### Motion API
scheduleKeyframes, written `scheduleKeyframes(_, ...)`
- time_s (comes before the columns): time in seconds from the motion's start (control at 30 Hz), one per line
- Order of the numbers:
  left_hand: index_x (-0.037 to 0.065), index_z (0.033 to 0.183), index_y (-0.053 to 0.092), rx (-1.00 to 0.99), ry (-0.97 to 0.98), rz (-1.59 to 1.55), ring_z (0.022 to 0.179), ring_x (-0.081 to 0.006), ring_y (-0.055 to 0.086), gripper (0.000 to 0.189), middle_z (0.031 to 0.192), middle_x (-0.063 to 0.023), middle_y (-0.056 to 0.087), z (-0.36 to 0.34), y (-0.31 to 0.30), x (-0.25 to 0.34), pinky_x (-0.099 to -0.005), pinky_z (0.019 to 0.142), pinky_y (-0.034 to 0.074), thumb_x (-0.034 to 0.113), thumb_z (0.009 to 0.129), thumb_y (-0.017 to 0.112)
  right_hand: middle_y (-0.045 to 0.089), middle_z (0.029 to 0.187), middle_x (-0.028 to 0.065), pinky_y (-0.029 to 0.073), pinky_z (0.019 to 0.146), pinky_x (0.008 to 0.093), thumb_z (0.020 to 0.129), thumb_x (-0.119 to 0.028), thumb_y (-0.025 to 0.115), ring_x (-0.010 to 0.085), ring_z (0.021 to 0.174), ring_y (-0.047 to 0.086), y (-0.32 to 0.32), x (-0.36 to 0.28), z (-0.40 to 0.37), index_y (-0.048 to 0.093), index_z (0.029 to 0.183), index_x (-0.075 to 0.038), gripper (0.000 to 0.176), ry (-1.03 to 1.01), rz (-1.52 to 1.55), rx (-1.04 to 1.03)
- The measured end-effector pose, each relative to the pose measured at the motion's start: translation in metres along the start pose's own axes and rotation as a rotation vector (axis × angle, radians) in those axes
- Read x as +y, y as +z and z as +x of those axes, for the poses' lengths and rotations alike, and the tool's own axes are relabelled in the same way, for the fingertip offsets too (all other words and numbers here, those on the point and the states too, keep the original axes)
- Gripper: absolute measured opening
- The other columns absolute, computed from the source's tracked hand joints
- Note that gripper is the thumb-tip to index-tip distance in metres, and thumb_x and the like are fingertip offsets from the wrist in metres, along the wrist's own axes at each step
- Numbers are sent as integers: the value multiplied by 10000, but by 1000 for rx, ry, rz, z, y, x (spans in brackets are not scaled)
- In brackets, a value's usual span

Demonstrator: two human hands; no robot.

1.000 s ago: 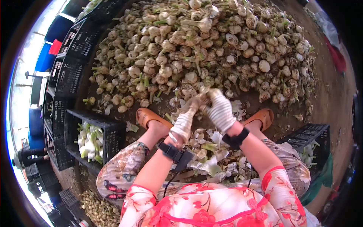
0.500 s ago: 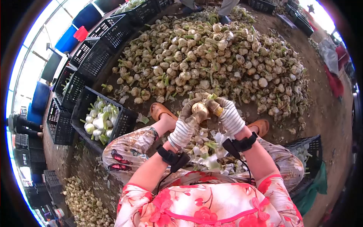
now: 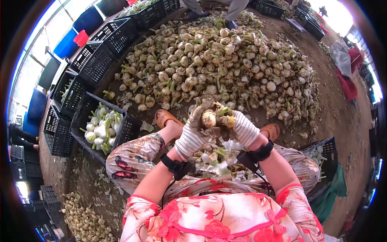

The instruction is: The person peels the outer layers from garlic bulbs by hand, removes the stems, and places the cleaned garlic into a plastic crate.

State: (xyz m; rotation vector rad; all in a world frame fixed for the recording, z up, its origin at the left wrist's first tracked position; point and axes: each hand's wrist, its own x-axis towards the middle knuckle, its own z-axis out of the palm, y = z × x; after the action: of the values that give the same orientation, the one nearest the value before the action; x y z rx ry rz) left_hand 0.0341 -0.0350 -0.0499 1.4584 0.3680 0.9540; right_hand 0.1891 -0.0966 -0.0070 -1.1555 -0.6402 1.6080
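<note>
A garlic bulb [image 3: 209,119] with brownish, dirty outer skin is held up in front of me between both gloved hands. My left hand [image 3: 192,131] is closed around its left side, the thumb and fingers gripping it. Against its right side my right hand [image 3: 244,127] is closed too, with fingertips at the loose skin and greenish stem; a yellow band shows on its thumb. Exactly what those fingertips pinch is partly hidden. Below the hands lies a heap of white and green peelings [image 3: 219,159], between my legs.
A large pile of untrimmed garlic [image 3: 217,60] spreads ahead. To my left, a black crate [image 3: 132,131] holds cleaned white bulbs [image 3: 105,127]; another crate [image 3: 330,155] stands at my right knee. More crates [image 3: 96,60] line the left side. A person's legs [image 3: 236,10] are behind the pile.
The bulb has been turned in my hands, and its stem end now points differently. My left hand has tilted around it. The whole view has shifted slightly.
</note>
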Motion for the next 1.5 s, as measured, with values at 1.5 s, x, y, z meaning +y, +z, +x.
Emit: scheduleKeyframes(1.5, 22, 1138, 482, -363, -544, -349, 960, -167, 538, 599, 1071, -71, 550, 19, -36, 48, -289, 839, 427, 225, 619, 702, 603, 811, 36, 485, 626, 236, 773, -105, 615, 107, 687, 578, -14, 13, 5, 572, 964, -12, 217, -265, 45, 34)
